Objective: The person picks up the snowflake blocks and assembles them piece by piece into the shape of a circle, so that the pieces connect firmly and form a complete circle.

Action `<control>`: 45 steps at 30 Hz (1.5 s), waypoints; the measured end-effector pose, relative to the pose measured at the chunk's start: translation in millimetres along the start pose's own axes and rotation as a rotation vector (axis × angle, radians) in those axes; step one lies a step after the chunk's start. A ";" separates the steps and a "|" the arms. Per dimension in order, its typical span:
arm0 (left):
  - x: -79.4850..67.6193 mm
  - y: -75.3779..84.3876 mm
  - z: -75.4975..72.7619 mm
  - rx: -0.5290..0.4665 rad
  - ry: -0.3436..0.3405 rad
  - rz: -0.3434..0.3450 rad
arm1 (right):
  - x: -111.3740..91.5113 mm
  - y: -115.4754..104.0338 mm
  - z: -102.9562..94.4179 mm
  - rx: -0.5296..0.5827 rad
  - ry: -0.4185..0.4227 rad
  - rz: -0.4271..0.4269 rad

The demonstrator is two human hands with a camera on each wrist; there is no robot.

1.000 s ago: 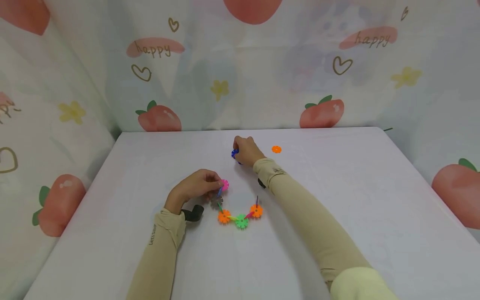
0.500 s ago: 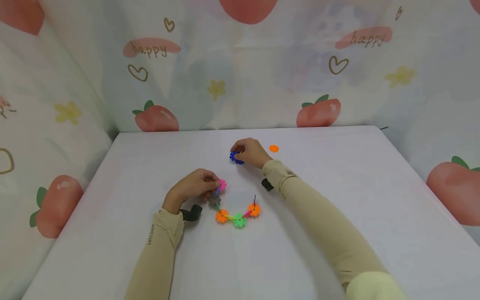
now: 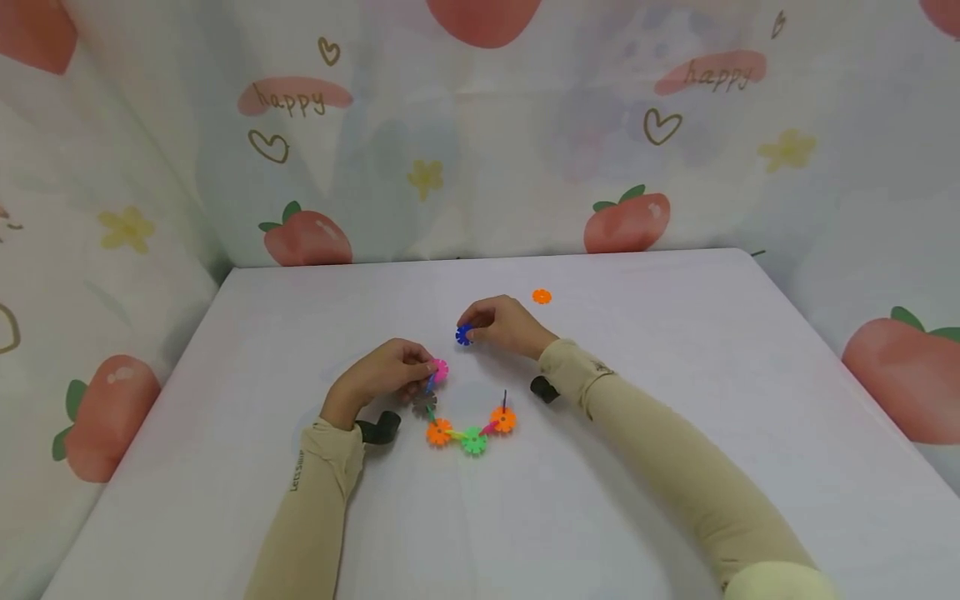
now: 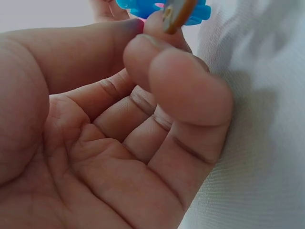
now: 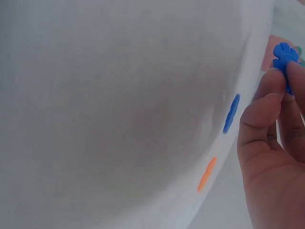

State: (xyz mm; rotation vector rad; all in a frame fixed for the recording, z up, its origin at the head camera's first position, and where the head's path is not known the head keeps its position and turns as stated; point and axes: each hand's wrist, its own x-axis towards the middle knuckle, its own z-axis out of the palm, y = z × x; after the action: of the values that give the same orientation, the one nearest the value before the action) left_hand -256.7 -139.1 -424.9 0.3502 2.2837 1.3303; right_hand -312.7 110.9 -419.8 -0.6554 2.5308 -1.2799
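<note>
Cloth point(image 3: 480, 142) printed with red fruit, hearts and the word "happy" hangs behind your white table point(image 3: 675, 350), whose cover shows a fine weave in the left wrist view. Your right hand point(image 3: 510, 327) pinches a dark blue disc point(image 3: 462, 335) between thumb and fingers, apart from the chain. Your left hand point(image 3: 386, 368) has thumb and fingertips clamped on the pink disc point(image 3: 442, 369) at the chain's far end; the wrist view is so tight and blurred that you can't tell whether those fingers also touch the light blue piece beside it.

The chain point(image 3: 474, 441) looks well along: mixed colours are already slotted into one another, neighbours set crosswise, making an open curve on the table. Its ends, the pink disc and the upright purple disc point(image 3: 505, 400), stand apart, so you have no closed ring yet. Three pieces that you can see are not joined: the one in your right hand, the orange disc point(image 3: 542, 297) lying flat near the back edge, and the second blue disc point(image 5: 231, 113), visible in the right wrist view. All look like smooth, thin plastic, round, with notched rims like petals.
</note>
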 end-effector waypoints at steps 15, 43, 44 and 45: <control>-0.8 2.1 0.8 0.004 -0.003 -0.017 | -20.0 -11.4 14.7 0.164 -0.075 -0.029; 0.9 3.0 5.2 -0.017 0.012 -0.044 | -17.5 -15.8 23.5 -0.028 -0.129 -0.119; 0.7 2.9 5.1 -0.022 0.010 -0.044 | -17.2 -14.9 22.0 -0.035 -0.143 -0.117; 0.8 2.9 5.1 -0.028 0.007 -0.042 | -17.0 -13.9 20.1 -0.036 -0.160 -0.108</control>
State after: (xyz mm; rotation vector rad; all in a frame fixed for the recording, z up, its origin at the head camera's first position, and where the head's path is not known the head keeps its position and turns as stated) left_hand -254.8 -133.6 -424.8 0.2876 2.2631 1.3429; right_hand -286.0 97.8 -420.5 -0.8769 2.4224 -1.1668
